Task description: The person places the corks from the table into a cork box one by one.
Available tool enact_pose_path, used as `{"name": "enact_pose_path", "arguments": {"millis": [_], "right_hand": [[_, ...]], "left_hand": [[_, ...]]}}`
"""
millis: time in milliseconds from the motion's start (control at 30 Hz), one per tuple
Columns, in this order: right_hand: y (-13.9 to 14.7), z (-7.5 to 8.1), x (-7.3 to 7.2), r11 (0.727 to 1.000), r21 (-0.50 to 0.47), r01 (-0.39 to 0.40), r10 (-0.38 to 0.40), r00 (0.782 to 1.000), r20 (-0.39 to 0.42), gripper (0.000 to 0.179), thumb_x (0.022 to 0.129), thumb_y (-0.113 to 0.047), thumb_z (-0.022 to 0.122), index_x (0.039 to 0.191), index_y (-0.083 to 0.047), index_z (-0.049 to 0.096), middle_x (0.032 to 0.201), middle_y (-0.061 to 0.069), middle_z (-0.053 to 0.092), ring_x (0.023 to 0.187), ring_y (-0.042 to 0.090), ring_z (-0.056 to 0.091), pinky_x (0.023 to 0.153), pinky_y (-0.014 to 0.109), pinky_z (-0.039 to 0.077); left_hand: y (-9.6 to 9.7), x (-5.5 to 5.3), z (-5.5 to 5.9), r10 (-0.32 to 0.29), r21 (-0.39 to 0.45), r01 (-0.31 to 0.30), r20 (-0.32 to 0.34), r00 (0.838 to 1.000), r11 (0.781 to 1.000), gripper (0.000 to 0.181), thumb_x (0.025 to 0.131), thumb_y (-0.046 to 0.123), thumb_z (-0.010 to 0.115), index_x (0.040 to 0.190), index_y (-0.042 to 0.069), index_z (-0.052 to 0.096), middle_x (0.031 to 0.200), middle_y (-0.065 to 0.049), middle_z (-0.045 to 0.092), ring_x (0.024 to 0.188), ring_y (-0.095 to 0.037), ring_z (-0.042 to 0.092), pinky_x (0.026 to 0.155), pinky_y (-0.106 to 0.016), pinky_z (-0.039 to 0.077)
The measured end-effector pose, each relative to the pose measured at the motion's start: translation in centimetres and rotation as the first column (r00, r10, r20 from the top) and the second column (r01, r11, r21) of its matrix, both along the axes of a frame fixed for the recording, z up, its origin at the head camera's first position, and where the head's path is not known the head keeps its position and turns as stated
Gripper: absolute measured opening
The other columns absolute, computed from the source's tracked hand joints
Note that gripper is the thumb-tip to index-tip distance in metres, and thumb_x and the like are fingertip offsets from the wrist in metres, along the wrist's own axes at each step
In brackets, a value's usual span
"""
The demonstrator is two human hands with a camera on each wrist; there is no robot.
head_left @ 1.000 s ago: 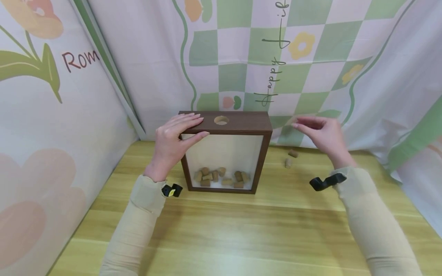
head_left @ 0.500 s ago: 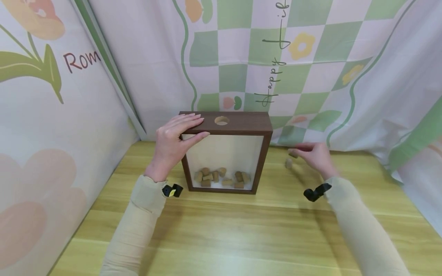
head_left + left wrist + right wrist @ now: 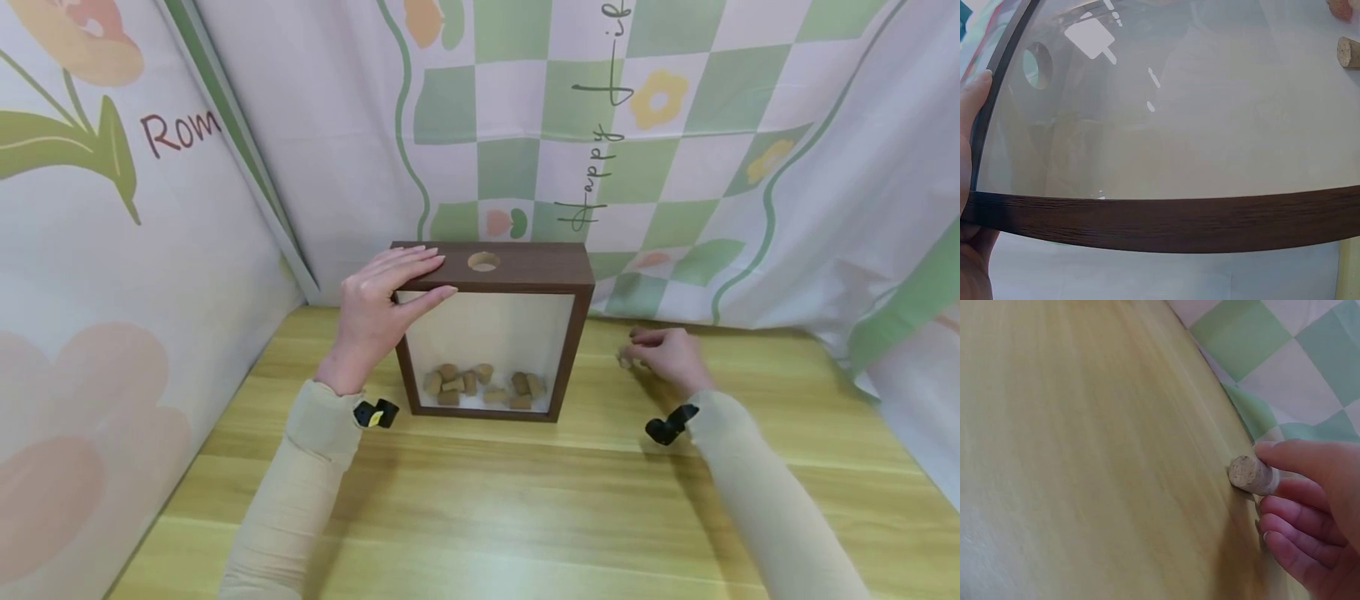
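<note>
A dark brown wooden shadow box [image 3: 517,265] with a clear front and a round hole in its top stands upright on the table. Several corks [image 3: 470,383] lie inside along its bottom. My left hand [image 3: 378,304] holds the box's upper left corner, fingers flat over the top and thumb along the front edge; the thumb [image 3: 975,100] also shows in the left wrist view. To the right of the box, my right hand [image 3: 667,358] pinches a pale cork [image 3: 1250,475] between thumb and index finger, low over the table. A darker cork seen earlier is mostly hidden by the fingers.
The wood-grain table [image 3: 480,508] meets a green and white checked curtain [image 3: 570,167] just behind the box. A printed white panel [image 3: 90,375] closes off the left side. Black wrist cameras sit at both cuffs.
My right hand has come down from beside the box's top to the corks on the table, then slightly left and nearer onto the pale one. My left hand has stayed put.
</note>
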State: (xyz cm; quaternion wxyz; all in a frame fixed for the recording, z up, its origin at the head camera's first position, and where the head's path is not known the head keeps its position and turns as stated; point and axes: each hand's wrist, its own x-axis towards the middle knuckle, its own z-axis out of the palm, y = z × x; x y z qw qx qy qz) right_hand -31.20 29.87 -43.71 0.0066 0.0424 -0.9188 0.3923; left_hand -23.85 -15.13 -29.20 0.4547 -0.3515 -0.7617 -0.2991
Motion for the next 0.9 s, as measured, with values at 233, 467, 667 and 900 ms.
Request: {"name": "enact_pose_path", "arguments": {"millis": [233, 467, 667, 900], "right_hand": [[0.0, 0.0, 0.0, 1.000, 0.015, -0.010, 0.010, 1.000, 0.001, 0.045, 0.094, -0.033, 0.076, 0.117, 0.005, 0.073, 0.139, 0.018, 0.060, 0.116, 0.039, 0.063, 0.095, 0.044, 0.053], [-0.1, 0.6, 0.3, 1.000, -0.019, -0.002, 0.002, 1.000, -0.021, 0.040, 0.095, -0.029, 0.075, 0.119, 0.003, 0.073, 0.134, 0.019, 0.063, 0.125, 0.038, 0.057, 0.100, 0.042, 0.050], [-0.6, 2.4, 0.6, 0.999, -0.022, 0.027, -0.029, 0.998, -0.062, 0.040, 0.096, -0.035, 0.073, 0.120, -0.003, 0.075, 0.115, 0.018, 0.072, 0.103, 0.032, 0.066, 0.090, 0.041, 0.052], [-1.6, 6.2, 1.0, 0.998, -0.046, 0.050, -0.055, 0.989, -0.135, 0.045, 0.095, -0.042, 0.073, 0.121, -0.006, 0.076, 0.109, 0.012, 0.075, 0.090, 0.016, 0.068, 0.077, 0.027, 0.052]], "left_hand": [[0.0, 0.0, 0.1, -0.001, -0.005, 0.001, 0.002, 1.000, 1.000, 0.041, 0.081, 0.024, 0.090, 0.115, 0.005, 0.078, 0.116, -0.010, 0.073, 0.113, -0.024, 0.068, 0.108, -0.036, 0.046], [0.1, 0.1, 0.3, 0.004, -0.012, -0.004, -0.004, 1.000, 1.000, 0.040, 0.081, 0.023, 0.090, 0.114, 0.004, 0.078, 0.115, -0.010, 0.074, 0.111, -0.024, 0.069, 0.107, -0.036, 0.047], [0.0, 0.1, 0.2, 0.007, -0.016, -0.007, -0.002, 1.000, 1.000, 0.042, 0.080, 0.023, 0.090, 0.115, 0.004, 0.078, 0.116, -0.010, 0.073, 0.113, -0.025, 0.068, 0.108, -0.036, 0.047], [0.0, 0.1, 0.0, 0.009, -0.023, -0.009, -0.003, 1.000, 1.000, 0.042, 0.080, 0.022, 0.090, 0.116, 0.004, 0.078, 0.117, -0.011, 0.073, 0.113, -0.026, 0.068, 0.108, -0.034, 0.046]]}}
